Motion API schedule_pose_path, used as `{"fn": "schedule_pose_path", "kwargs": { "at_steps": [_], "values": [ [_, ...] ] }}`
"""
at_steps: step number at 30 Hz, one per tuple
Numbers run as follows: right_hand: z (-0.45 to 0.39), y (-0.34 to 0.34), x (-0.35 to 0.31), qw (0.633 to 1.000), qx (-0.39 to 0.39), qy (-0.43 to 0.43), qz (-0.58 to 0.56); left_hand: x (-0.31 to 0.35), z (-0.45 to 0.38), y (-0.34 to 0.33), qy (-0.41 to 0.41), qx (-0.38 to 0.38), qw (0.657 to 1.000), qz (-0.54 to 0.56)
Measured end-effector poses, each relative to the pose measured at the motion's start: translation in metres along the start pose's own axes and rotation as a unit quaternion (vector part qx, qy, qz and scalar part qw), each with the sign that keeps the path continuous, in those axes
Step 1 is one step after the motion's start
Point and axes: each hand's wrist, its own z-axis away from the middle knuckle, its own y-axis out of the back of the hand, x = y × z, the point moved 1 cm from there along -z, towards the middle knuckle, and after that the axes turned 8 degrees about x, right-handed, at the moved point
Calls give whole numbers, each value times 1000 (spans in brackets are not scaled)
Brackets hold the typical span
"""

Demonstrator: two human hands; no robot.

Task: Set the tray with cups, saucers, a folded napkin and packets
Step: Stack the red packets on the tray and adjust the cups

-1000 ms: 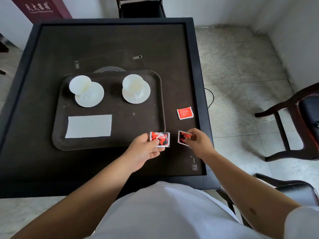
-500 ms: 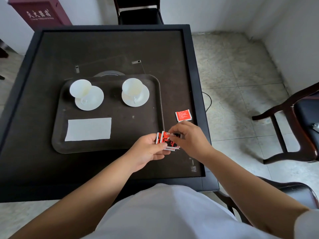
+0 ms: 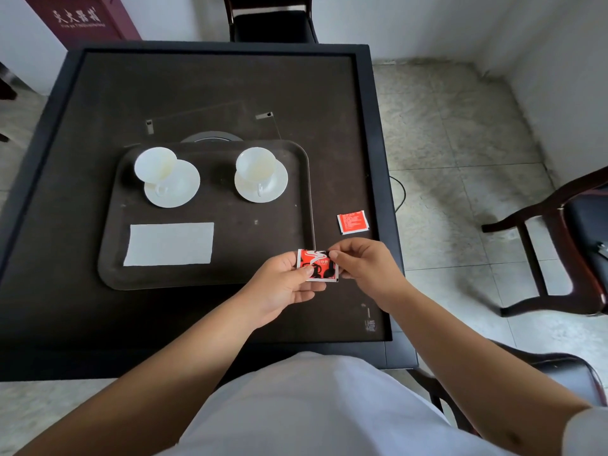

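A dark tray (image 3: 210,278) lies on the table. On it stand two white cups on saucers, one at the back left (image 3: 156,166) and one at the back right (image 3: 256,164), with a folded white napkin (image 3: 169,244) at the front left. Just off the tray's front right corner, my left hand (image 3: 283,284) and my right hand (image 3: 365,268) both pinch red packets (image 3: 317,264) stacked together. Another red packet (image 3: 353,222) lies on the table to the right of the tray.
The dark square table (image 3: 214,93) has a raised black rim. One chair (image 3: 271,21) stands at its far side, and a wooden chair (image 3: 566,238) stands on the tiled floor to the right. A dark red cabinet (image 3: 79,16) is at the back left.
My right hand brought its packet over to the one in my left hand. Both hands now hold the packets stacked together. The third packet has not moved.
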Motion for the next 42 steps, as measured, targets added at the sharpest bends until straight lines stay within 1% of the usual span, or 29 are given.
{"fn": "schedule_pose_path", "kwargs": {
  "at_steps": [6,11,12,13,14,15,16,17,18,21,23,25,29,32,34,35,37,38,40,41,42],
  "values": [
    [-8,-2,6,1000,4,-22,19,-1,-9,0,4,42,999,-8],
    [-17,-1,14,999,-7,-50,-17,-2,-19,-2,-1,81,996,-39],
    [-20,0,16,998,-2,-61,-31,-2,-21,-1,0,85,996,-38],
    [-27,1,19,997,19,-70,-33,-1,-22,0,1,88,995,-36],
    [-37,3,22,996,59,-71,-5,-1,-23,1,3,92,995,-33],
    [-49,6,26,991,105,-61,59,0,-24,2,6,95,995,-30],
    [-63,10,29,978,143,-47,141,1,-25,3,10,98,995,-25],
    [-75,13,31,962,168,-32,214,1,-25,4,12,101,995,-20],
    [-87,13,34,949,176,-23,259,2,-26,5,13,103,994,-16],
    [-113,3,42,931,152,-26,330,4,-25,7,11,107,994,-11],
    [-119,-5,47,908,126,-25,398,4,-24,8,12,111,994,-19],
    [-122,-9,49,883,119,-4,455,4,-23,9,15,111,994,-20],
    [-125,-5,46,855,102,37,508,1,-22,13,20,121,992,-14],
    [-120,1,41,850,94,57,516,-1,-24,15,26,132,991,-7],
    [-113,8,39,867,120,38,483,-2,-25,16,30,139,990,4],
    [-107,12,38,883,141,24,447,-2,-26,16,32,142,989,13],
    [-93,21,33,924,194,-4,329,-1,-27,16,36,147,988,31],
    [-85,25,29,943,217,-21,250,-1,-27,15,37,153,987,36],
    [-64,28,21,971,228,-65,32,-1,-27,15,37,172,984,41],
    [-52,28,16,971,213,-78,-71,-1,-27,14,35,179,982,43],
    [-40,27,12,969,190,-76,-141,-1,-26,14,32,183,982,41]
  ]
}}
